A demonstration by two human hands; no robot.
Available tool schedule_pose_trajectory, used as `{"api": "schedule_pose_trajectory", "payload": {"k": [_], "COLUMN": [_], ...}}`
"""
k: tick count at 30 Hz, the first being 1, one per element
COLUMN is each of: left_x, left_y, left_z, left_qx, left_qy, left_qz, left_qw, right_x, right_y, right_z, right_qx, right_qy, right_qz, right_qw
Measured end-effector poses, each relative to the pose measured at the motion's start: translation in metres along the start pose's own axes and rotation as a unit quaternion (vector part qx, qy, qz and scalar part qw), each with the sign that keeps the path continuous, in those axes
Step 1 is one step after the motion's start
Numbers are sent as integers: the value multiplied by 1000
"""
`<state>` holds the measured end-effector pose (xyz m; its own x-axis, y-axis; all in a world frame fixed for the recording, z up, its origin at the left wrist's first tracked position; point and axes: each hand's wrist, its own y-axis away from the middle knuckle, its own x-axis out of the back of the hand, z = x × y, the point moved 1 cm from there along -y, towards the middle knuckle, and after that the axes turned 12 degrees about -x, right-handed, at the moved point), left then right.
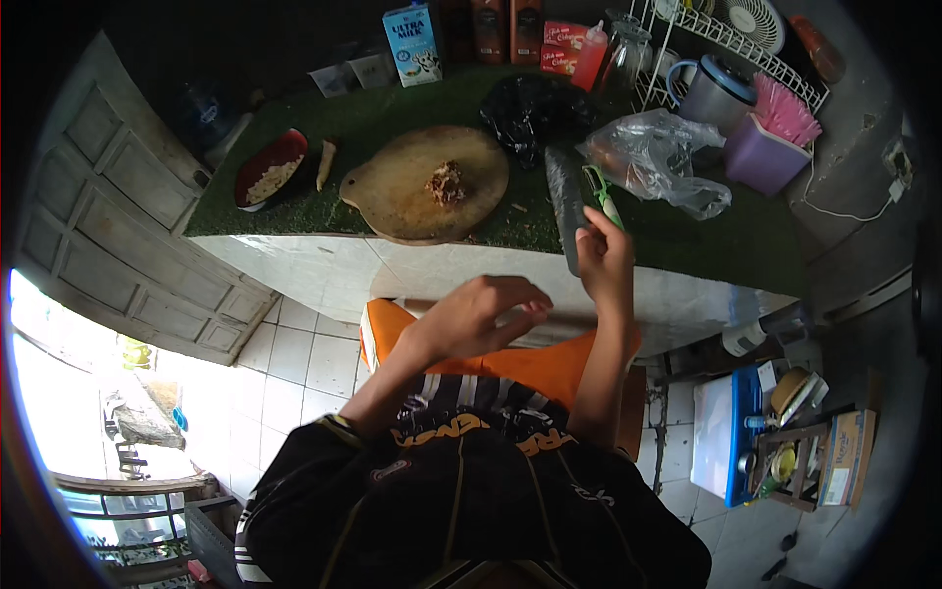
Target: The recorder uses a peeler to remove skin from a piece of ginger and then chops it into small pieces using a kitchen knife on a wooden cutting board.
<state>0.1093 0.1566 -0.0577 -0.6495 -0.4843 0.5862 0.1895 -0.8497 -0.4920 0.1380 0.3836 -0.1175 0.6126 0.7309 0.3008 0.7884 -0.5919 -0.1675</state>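
Observation:
My left hand (pixel 486 315) is in front of the counter's edge, fingers curled and thumb apart, with nothing visible between them. Over the counter's front edge, my right hand (pixel 607 254) is bent beside the lower end of a large grey-bladed knife (pixel 564 199). A green-handled peeler (pixel 602 195) lies just beyond its fingertips; whether the fingers touch either tool is unclear. On a round wooden cutting board (pixel 397 199) sits a small heap of brown scraps (pixel 446 184). Left of the board are a pale, root-like piece (pixel 325 165) and a red-lined bowl (pixel 283 151) holding chopped pale pieces (pixel 274 181).
Green artificial turf (pixel 515 213) covers the counter. Behind the board lie a black plastic bag (pixel 533 110) and a clear plastic bag (pixel 655 158). A milk carton (pixel 413 48), a purple container of pink straws (pixel 769 154), a jug (pixel 717 92) and a white dish rack (pixel 736 40) stand along the back.

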Motion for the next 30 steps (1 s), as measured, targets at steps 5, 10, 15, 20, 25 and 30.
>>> {"api": "schedule_pose_trajectory", "payload": {"k": [5,10,15,20,25,30], "left_x": [-7,7,77,131,128,136], "left_y": [52,118,50,-106,-176,-180], "left_z": [-16,-43,-17,-52,-153,-201], "left_qx": [103,216,123,-38,196,242], "left_qy": [21,46,77,-136,-246,-367], "left_qz": [59,121,49,-111,-203,-186], "left_qw": [993,968,988,984,928,879], "right_x": [-34,-49,-40,-39,-54,-41], "right_y": [-15,-14,-6,2,10,-31], "right_z": [-17,-14,-36,-39,-80,-79], "right_qx": [35,80,39,76,133,153], "right_qy": [144,288,304,309,194,140], "right_qz": [37,58,-25,35,-34,-20], "right_qw": [988,952,952,947,971,978]}}
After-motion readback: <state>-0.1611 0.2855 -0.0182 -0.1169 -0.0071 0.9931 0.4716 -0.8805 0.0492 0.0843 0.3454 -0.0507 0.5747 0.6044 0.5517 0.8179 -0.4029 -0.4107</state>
